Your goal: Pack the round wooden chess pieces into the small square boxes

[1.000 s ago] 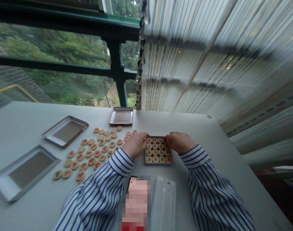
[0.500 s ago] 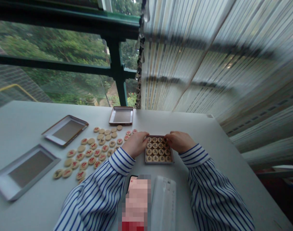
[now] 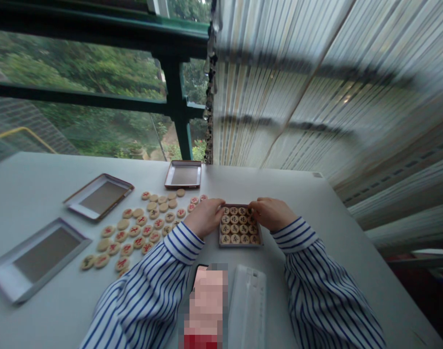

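A small square box holds a tight grid of round wooden chess pieces marked in black and red. My left hand curls against the box's left side, fingertips at its far left corner. My right hand curls against the right side, fingertips touching the pieces in the far right corner. Both sleeves are white with blue stripes. Several loose pieces lie spread on the white table left of my left hand.
Three shallow box halves lie open: one near the window, one further left, one at the near left. A phone and a white ribbed object lie close to me. Vertical blinds hang on the right.
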Motion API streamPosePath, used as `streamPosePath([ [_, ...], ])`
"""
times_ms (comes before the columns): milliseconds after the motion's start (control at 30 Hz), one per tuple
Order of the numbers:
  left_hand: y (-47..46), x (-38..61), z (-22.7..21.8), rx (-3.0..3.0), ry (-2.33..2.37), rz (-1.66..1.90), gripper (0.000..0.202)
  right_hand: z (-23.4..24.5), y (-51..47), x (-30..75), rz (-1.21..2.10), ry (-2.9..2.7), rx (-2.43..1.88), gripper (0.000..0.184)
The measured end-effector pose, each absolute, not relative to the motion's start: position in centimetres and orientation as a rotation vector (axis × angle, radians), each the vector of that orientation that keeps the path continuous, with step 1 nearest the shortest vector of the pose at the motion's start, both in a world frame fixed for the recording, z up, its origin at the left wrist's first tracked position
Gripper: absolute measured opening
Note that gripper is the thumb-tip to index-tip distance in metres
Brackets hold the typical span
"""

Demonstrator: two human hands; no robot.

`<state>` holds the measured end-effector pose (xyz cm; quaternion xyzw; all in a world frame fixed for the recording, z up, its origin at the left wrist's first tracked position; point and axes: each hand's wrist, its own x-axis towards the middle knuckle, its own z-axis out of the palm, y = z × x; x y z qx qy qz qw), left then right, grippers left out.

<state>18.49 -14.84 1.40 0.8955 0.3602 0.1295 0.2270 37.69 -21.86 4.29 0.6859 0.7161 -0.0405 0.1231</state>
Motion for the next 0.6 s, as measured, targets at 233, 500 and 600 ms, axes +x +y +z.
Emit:
streamPosePath([
  [233,-14.8,18.5,1.6,2.427,1.009,0.38,0.035,4.9,-22.2,37.9,-0.111,2.081,2.08,0.03],
  [500,-16.1,16.9,1.9,2.442,1.016,0.427,0.034,4.5,-25.6,39.0,-0.246,2.262,2.265,0.035],
  [600,-17.3,15.7,1.5,2.451,0.982,0.443,0.036,3.0,-27.6,39.3,-0.41,2.368,2.357,0.039],
])
